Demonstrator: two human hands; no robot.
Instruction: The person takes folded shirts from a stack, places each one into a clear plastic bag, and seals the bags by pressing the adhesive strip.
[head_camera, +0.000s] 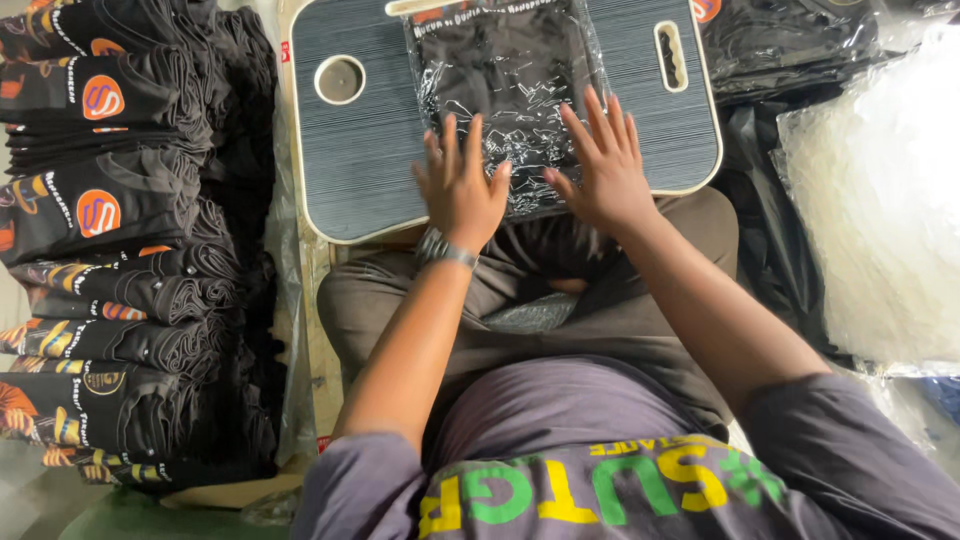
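Both hands — left hand (462, 185), right hand (603, 165) — press flat, grip wide, on the clear-bagged black garment (505, 75).

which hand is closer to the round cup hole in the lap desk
Left. The left hand lies flat on the bagged black garment, below and right of the round hole; the right hand is farther right.

- Stacks of folded black shirts (110, 250) are lining the left side.
- Clear plastic bags (880, 200) are lying in a heap at the right.
- Soft indoor light is falling evenly across the green floor (120, 515).
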